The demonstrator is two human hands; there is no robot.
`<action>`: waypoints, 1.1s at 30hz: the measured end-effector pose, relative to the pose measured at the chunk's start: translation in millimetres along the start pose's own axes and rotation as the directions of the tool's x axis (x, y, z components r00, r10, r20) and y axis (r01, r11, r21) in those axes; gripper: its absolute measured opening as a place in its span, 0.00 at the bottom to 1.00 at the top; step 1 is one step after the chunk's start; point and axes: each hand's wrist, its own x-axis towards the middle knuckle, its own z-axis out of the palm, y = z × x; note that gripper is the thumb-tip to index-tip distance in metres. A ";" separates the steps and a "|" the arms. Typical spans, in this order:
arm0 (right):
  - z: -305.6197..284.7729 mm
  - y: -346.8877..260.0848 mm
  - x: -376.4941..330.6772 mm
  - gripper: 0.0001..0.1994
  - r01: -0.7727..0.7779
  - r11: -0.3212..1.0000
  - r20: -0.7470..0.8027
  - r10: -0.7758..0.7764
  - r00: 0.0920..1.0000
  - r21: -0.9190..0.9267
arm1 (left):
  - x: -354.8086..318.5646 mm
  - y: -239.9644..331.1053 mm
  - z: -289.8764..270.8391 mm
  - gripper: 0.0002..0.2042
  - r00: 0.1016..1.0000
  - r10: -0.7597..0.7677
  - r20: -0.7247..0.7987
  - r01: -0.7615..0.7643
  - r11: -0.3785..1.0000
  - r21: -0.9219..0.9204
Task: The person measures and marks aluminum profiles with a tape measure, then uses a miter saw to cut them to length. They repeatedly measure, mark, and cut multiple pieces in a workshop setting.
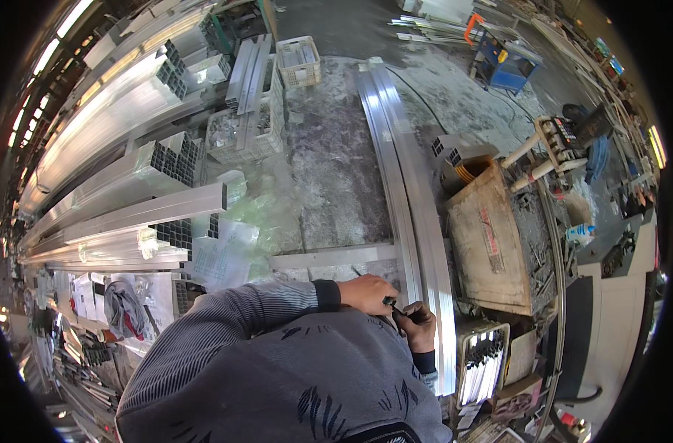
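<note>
Both hands are close together in front of my body, at the near end of the long silver metal profiles. My left hand reaches in from the left with its fingers curled; what they close on is mostly hidden. Facing it, my right hand is bent inward, fingers closed around a small black object. This object sits between the two hands, and its kind cannot be made out. Dark cuffs end both grey sleeves. The profiles run away from me, just beside and beyond the right hand.
A pale crossbar lies beyond my left hand. Stacked square tubes fill the left side, with plastic crates farther off. At right stand a worn machine cabinet, a control box and a bin of offcuts. A blue cart stands far right.
</note>
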 end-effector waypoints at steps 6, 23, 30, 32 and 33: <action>-18.5 -3.9 43.2 0.07 -0.029 0.995 0.085 0.020 0.996 0.096 | 30.0 -4.9 -17.0 0.15 0.998 0.013 -0.059 -0.016 0.999 -0.048; -41.7 -8.7 178.1 0.03 -0.229 0.919 -0.293 0.327 0.898 0.322 | 117.5 -107.6 -134.3 0.16 0.987 0.163 0.013 -0.161 0.981 -0.111; 12.3 -37.1 336.2 0.07 -0.371 0.893 -0.354 0.444 0.823 0.256 | 128.5 -219.9 -243.2 0.15 0.987 0.054 -0.148 -0.114 0.893 -0.436; 29.9 -57.3 383.5 0.09 -0.421 0.899 -0.304 0.436 0.847 0.119 | 121.3 -249.5 -285.5 0.17 0.983 -0.024 -0.182 -0.063 0.887 -0.458; 36.8 -64.5 406.3 0.09 -0.394 0.918 -0.314 0.389 0.866 0.049 | 116.9 -264.6 -306.1 0.17 0.977 -0.055 -0.204 -0.045 0.887 -0.459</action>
